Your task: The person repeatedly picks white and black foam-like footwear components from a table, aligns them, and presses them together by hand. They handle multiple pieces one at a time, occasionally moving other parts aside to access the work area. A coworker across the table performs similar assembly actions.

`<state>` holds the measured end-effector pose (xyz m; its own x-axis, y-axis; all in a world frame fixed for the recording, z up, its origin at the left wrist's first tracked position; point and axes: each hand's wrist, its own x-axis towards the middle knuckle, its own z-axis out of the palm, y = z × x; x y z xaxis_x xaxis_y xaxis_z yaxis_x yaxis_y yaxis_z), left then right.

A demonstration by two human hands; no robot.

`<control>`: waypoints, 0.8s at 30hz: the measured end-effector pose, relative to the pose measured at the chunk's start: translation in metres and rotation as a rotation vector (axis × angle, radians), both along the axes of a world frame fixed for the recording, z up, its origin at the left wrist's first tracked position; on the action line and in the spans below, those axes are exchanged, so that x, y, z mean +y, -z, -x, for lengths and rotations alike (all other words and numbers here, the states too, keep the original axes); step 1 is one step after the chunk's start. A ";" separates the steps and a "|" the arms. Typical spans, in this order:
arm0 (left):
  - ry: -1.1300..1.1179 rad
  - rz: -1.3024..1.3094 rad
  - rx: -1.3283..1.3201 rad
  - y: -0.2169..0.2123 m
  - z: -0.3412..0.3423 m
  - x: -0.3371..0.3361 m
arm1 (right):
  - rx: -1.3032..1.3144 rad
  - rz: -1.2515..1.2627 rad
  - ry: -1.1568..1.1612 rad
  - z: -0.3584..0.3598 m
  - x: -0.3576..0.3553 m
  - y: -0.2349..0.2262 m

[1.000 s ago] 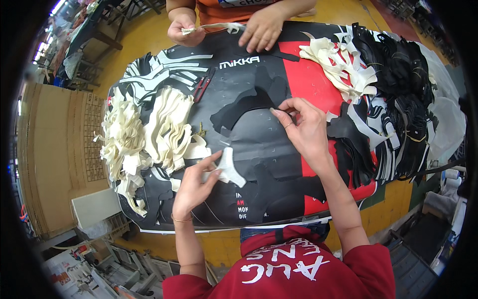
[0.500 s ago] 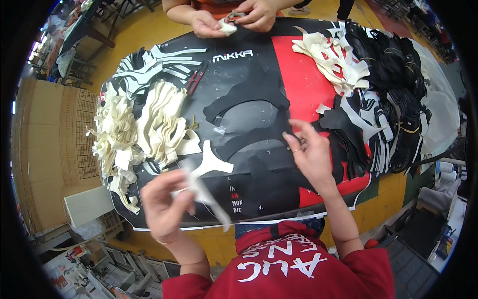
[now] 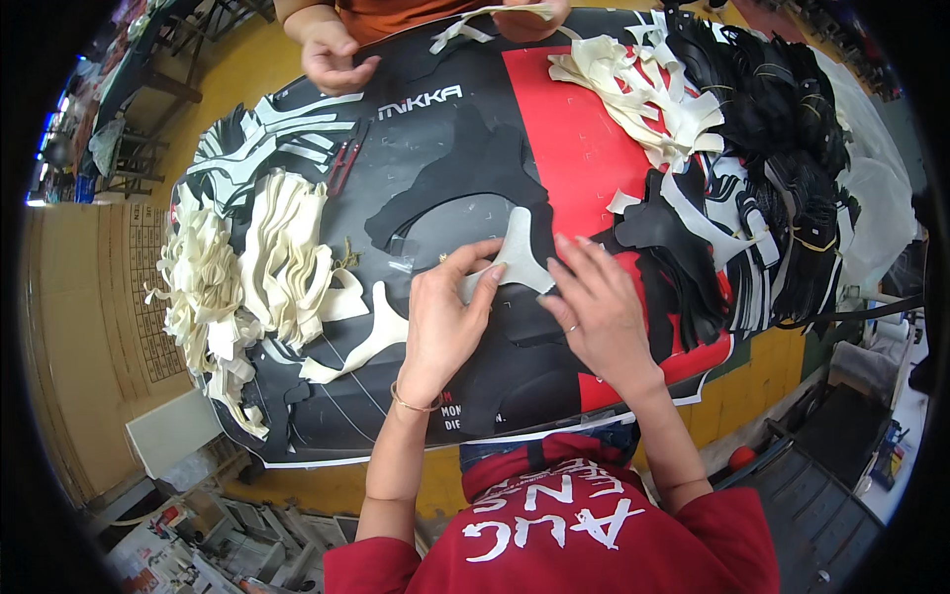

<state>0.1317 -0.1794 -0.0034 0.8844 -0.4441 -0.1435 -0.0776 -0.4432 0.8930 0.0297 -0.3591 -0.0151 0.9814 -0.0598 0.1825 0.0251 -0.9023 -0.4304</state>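
Around the middle of the table a white Y-shaped fabric piece [image 3: 517,255] lies over black cut fabric. My left hand [image 3: 445,312] pinches its left arm between thumb and fingers. Beside its right arm, my right hand [image 3: 606,322] rests with fingers stretched out, the fingertips at the piece's edge. A larger black cut piece [image 3: 460,183] is spread flat just beyond. Left of my left hand lies another cream Y-shaped piece [image 3: 381,335]. The black fabric under my hands is partly hidden.
Stacks of cream pieces [image 3: 287,247] and white-and-black strips [image 3: 262,148] fill the left side, near red-handled snips [image 3: 343,166]. Cream pieces [image 3: 643,94], black pieces [image 3: 683,238] and tied black bundles [image 3: 777,109] sit at right. Across the table are a co-worker's hands [image 3: 334,57].
My left hand has come from the left to the middle with the white piece, now laid over the black fabric. The co-worker's hands have moved apart. The view has shifted slightly.
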 end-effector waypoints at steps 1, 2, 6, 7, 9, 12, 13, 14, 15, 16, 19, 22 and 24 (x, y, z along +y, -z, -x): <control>-0.002 0.011 0.001 0.000 -0.001 0.001 | 0.041 0.058 -0.054 0.002 0.002 0.001; 0.002 0.023 -0.006 -0.001 -0.002 0.002 | 0.104 0.071 -0.068 0.007 0.003 0.000; 0.050 0.038 0.234 0.000 -0.003 0.003 | 0.085 -0.030 -0.062 0.017 0.000 -0.003; 0.058 0.064 0.218 0.001 -0.002 0.001 | 0.054 -0.081 -0.044 0.016 -0.002 -0.003; 0.059 0.065 0.214 0.002 -0.002 -0.004 | -0.025 -0.184 0.007 0.014 -0.005 -0.003; 0.009 0.048 0.271 0.003 -0.007 -0.009 | -0.173 -0.315 0.129 0.013 -0.010 -0.006; 0.013 0.047 0.291 0.003 -0.009 -0.010 | -0.163 -0.364 0.157 0.015 -0.011 -0.007; 0.017 0.046 0.314 0.003 -0.010 -0.011 | -0.150 -0.411 0.187 0.017 -0.012 -0.008; 0.021 0.042 0.334 0.002 -0.011 -0.011 | -0.139 -0.460 0.217 0.020 -0.013 -0.008; 0.036 0.051 0.328 0.002 -0.012 -0.010 | -0.159 -0.457 0.244 0.021 -0.013 -0.007; 0.121 -0.003 0.344 0.001 -0.013 -0.009 | -0.154 -0.484 0.287 0.027 -0.016 -0.005; 0.095 -0.067 0.267 0.002 -0.015 -0.012 | -0.123 -0.469 0.286 0.032 -0.015 -0.002; 0.110 -0.077 0.248 0.002 -0.015 -0.014 | -0.134 -0.422 0.259 0.033 -0.014 0.001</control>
<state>0.1471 -0.1937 -0.0052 0.7648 -0.5151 -0.3870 0.0879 -0.5116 0.8547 -0.0037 -0.3733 -0.0162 0.8945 -0.3930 0.2129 -0.0963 -0.6346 -0.7668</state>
